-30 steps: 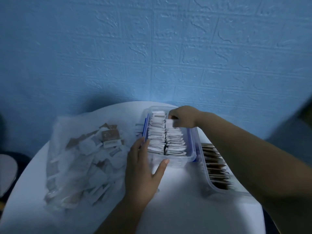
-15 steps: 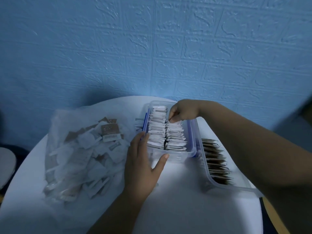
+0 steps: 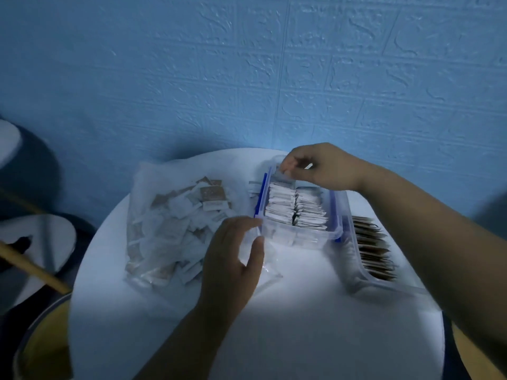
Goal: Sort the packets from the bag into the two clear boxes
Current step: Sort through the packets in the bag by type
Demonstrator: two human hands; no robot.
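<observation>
A clear plastic bag (image 3: pixel 170 237) full of white and brown packets lies on the left of the round white table (image 3: pixel 301 325). A clear box with blue clips (image 3: pixel 301 238) holds two rows of white packets (image 3: pixel 295 208). My left hand (image 3: pixel 233 261) grips its near-left corner, thumb on the front wall and fingers on the side. My right hand (image 3: pixel 321 167) hovers over the box's far end, fingertips pinched on a white packet at the head of the left row. A second clear box (image 3: pixel 356 281) to the right holds brown packets (image 3: pixel 373 248).
A few loose packets (image 3: pixel 253 187) lie just beyond the bag, beside the box. A blue textured wall stands close behind the table. To the left are a round stool (image 3: pixel 35 242) and a wooden stick (image 3: pixel 30 267); something yellow (image 3: pixel 46 344) sits at lower left.
My right hand has shifted from the right row of white packets to the far end of the left row. My left hand stays at the box's near-left corner.
</observation>
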